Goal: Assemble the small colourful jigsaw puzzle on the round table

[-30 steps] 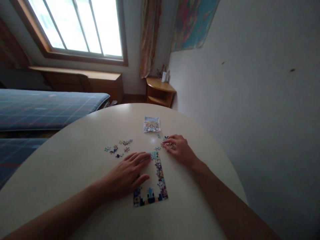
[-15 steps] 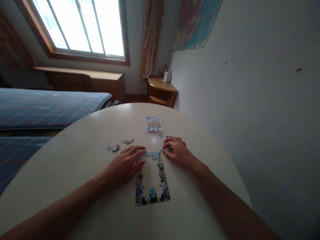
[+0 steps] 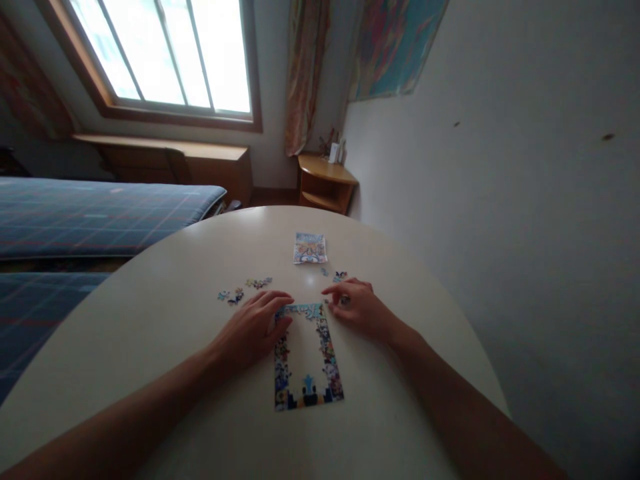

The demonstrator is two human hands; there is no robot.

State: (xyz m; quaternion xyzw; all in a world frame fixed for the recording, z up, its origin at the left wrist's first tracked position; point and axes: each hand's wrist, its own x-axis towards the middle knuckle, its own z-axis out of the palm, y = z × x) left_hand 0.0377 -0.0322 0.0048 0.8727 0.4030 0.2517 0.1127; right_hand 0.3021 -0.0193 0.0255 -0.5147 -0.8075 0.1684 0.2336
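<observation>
A flat puzzle (image 3: 327,348) is lying on the table in front of the person, and its joined pieces are making a tall, thin frame. The table top is showing through the middle. The pieces are looking thin and smooth, with lots of tiny coloured pictures on them. Along the near edge, dark blue and yellow are showing, and a light blue bit is poking up into the gap. The far edge is looking pale blue and bumpy.

The left hand (image 3: 256,327) is resting at the far left corner of the puzzle, with its fingers spread a little and bending softly. The right hand (image 3: 361,307) is curling just beside the far right corner, with its pointing finger stretching out. I cannot tell if it is pinching a piece.

Small knobbly loose pieces (image 3: 259,283) are lying in bunches past the left hand. More bits (image 3: 341,275) are sitting by the right hand. A square picture sheet (image 3: 310,249) is lying farther back, looking a bit crinkly.

The round table (image 3: 390,413) is looking creamy, smooth and a little shiny. Behind it, a blue checked mattress (image 3: 125,217) is lying on the left. Bright light is coming in through a window (image 3: 165,53) with a brown frame. A patterned curtain (image 3: 304,80) is hanging beside it, above a curved wooden stand (image 3: 327,168). A colourful poster (image 3: 400,50) is hanging on the plain pale wall (image 3: 525,220).
</observation>
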